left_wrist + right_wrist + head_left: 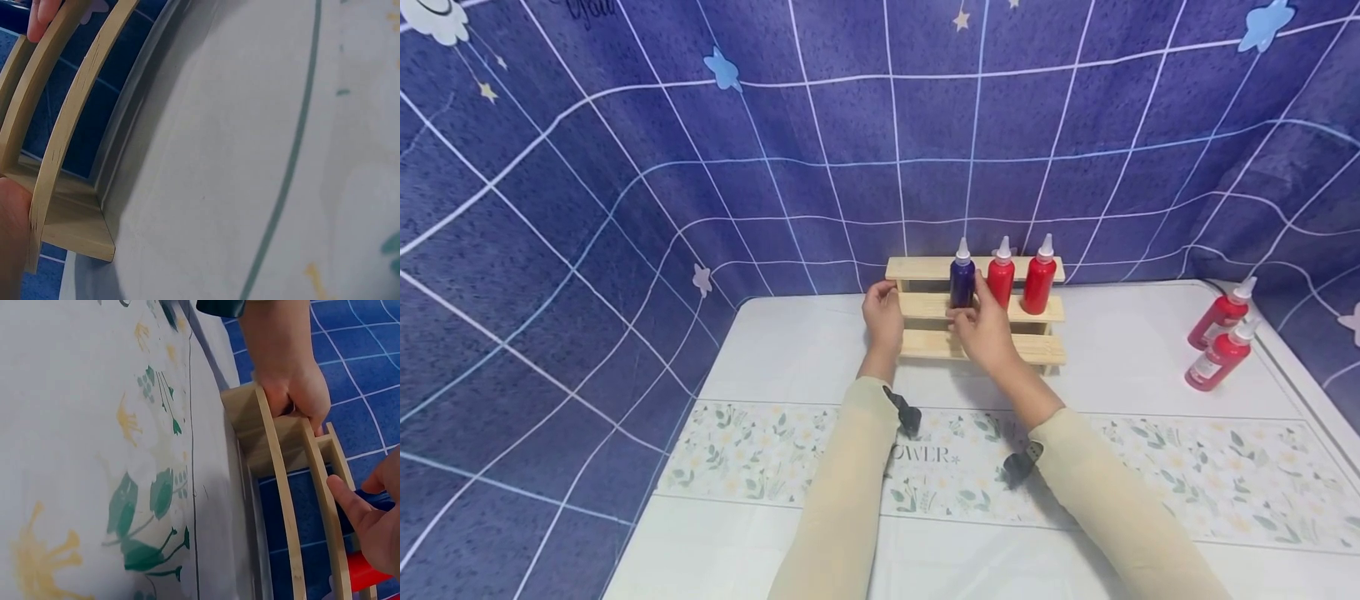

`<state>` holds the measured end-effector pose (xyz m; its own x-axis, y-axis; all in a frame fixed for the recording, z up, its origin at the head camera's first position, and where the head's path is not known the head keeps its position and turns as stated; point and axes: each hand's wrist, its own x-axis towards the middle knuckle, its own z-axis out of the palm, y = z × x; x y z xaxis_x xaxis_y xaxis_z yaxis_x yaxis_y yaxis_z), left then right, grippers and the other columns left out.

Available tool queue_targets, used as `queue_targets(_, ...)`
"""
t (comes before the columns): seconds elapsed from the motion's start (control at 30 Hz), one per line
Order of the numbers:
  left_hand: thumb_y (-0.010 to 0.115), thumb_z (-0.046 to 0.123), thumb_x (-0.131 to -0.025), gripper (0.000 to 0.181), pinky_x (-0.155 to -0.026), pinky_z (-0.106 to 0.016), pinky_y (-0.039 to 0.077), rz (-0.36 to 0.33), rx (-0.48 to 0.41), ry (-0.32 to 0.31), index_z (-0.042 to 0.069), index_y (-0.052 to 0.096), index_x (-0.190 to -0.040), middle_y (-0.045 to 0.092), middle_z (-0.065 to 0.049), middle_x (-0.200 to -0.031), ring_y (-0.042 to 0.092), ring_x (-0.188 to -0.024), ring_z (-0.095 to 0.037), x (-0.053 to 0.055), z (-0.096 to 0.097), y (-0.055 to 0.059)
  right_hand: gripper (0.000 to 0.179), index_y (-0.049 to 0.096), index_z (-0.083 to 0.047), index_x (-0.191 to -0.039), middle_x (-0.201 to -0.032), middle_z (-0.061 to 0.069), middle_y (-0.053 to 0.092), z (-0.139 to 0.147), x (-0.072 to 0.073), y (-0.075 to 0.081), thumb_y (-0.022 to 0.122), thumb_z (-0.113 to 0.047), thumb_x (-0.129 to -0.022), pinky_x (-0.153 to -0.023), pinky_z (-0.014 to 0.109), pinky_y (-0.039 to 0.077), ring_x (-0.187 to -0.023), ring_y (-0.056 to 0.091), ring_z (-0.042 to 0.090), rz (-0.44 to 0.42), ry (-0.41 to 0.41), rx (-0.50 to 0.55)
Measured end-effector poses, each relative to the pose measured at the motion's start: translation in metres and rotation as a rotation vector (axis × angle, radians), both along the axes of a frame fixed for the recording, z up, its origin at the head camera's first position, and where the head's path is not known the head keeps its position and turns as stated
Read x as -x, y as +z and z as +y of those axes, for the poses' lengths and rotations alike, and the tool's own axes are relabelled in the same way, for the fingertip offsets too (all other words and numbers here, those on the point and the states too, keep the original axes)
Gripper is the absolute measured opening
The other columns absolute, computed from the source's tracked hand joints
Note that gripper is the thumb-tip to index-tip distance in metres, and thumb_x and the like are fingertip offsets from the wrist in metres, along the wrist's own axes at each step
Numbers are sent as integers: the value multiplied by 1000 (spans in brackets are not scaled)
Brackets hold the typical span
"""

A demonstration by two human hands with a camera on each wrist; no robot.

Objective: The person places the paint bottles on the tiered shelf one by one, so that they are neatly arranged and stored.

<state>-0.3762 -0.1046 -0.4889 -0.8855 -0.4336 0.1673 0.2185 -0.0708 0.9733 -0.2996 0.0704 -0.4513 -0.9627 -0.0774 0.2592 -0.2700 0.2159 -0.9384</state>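
Observation:
A three-tier wooden rack [925, 343] stands against the back of the table. My left hand [883, 317] grips its left end, at the middle and upper tiers; the right wrist view shows this hand [297, 390] bent around the end piece. My right hand [988, 333] holds a dark blue squeeze bottle [962, 283] with a white nozzle between thumb and fingers. The bottle is upright at the middle tier, toward the left. To its right on that tier stand a red bottle [1000, 279] and another red bottle [1037, 285], the nearer one partly behind my right hand.
Two more red bottles, a rear one [1221, 317] and a front one [1219, 360], stand at the table's right edge. A white tablecloth [790, 350] with a floral band covers the table. A blue gridded curtain [850, 192] hangs close behind the rack and along both sides.

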Motion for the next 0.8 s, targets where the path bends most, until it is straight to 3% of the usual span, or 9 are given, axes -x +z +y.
queue_targets(0.13,54,-5,-102,16,-99,-35,58,6,-11,-1,-7,66,-113,69,-22,-117,68,-110,-28,1,0,-1,87,5,-2,-169,-168,30,32,-1,-2,1,54,5,-98,-81,24,65,-114,74,41,19,7,-33)
queue_targets(0.4,54,-5,-102,16,-98,-33,60,6,-26,-11,-7,65,-113,69,-20,-116,69,-111,-28,1,1,-2,88,5,-3,-169,-174,23,23,-2,-5,1,56,4,-98,-81,23,65,-114,74,40,62,-4,-37)
queue_targets(0.53,53,-5,-102,17,-103,-35,59,2,-30,-12,-8,65,-114,68,-20,-117,69,-115,-30,0,1,-1,89,5,-6,-170,-173,24,24,-1,-8,3,57,4,-98,-80,21,64,-114,74,40,75,-3,-35)
queue_targets(0.67,53,-5,-103,17,-106,-38,58,7,-28,-15,-9,64,-115,67,-23,-119,68,-117,-33,0,1,1,92,6,-11,-171,-177,20,12,1,-14,7,58,4,-96,-82,18,63,-115,73,40,80,-3,-35)
queue_targets(0.8,53,-5,-102,16,-102,-36,59,15,-26,-13,-7,65,-113,68,-19,-115,69,-111,-28,-1,1,0,92,11,-17,-171,-178,17,9,3,-19,10,59,3,-95,-82,19,63,-114,74,39,87,5,-59)
